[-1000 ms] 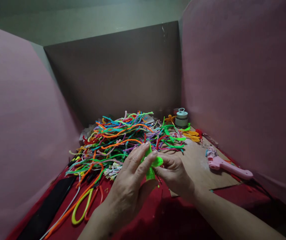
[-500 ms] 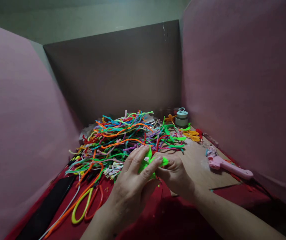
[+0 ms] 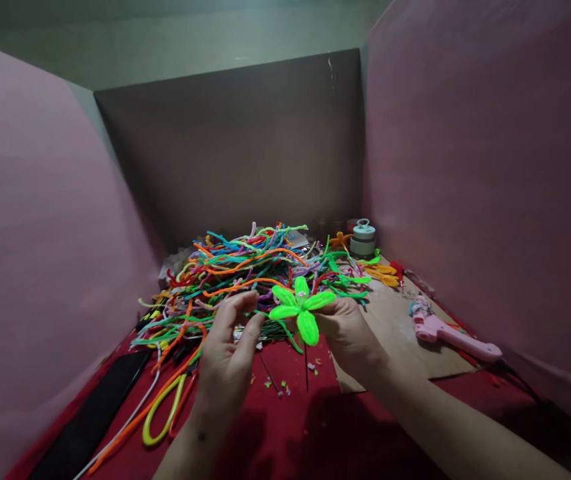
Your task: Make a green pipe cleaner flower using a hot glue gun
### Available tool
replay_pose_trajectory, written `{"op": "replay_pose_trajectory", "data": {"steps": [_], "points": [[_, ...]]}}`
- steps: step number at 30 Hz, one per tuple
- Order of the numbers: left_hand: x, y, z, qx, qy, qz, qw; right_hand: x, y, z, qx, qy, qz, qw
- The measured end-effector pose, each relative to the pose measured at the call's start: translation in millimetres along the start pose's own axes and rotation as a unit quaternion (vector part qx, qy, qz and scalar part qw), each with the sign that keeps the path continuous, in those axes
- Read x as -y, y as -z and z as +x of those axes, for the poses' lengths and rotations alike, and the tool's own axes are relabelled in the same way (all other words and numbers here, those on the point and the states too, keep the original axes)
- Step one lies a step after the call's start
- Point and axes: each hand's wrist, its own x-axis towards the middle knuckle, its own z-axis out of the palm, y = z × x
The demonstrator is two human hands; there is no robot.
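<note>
Left hand [image 3: 228, 347], now withdrawn, lies left of the green flower [image 3: 304, 312], fingers apart; right hand [image 3: 354, 335], fingers clamped at its right side, apparently supports it alone.

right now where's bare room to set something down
Mostly bare: flat brown board between the right hand and pink plastic tool; shadowed red cloth between the forearms, below small scraps. Crowded: the multicoloured heap of fuzzy stems beyond.

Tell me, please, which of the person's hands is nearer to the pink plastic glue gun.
Right: the right hand is to the left of the glue gun; the left hand is farther left, past the bright green fuzzy flower.
</note>
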Motion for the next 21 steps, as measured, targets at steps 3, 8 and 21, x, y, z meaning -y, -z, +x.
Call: {"op": "replay_pose_trajectory", "data": {"steps": [3,8,21], "points": [[-4.1,-9.5,1.9,0.059,0.057,-0.056,0.995,0.8,-3.4,4.6,0.001,-0.002,0.07,0.998],[-16.6,-31.3,2.9,0.128,0.124,-0.206,0.962,-4.2,-3.7,10.6,-0.042,0.015,0.128,0.991],[-15.7,-45.2,2.4,0.226,0.236,-0.403,0.855,-9.5,2.7,7.3,0.034,-0.069,0.138,0.987]]}}
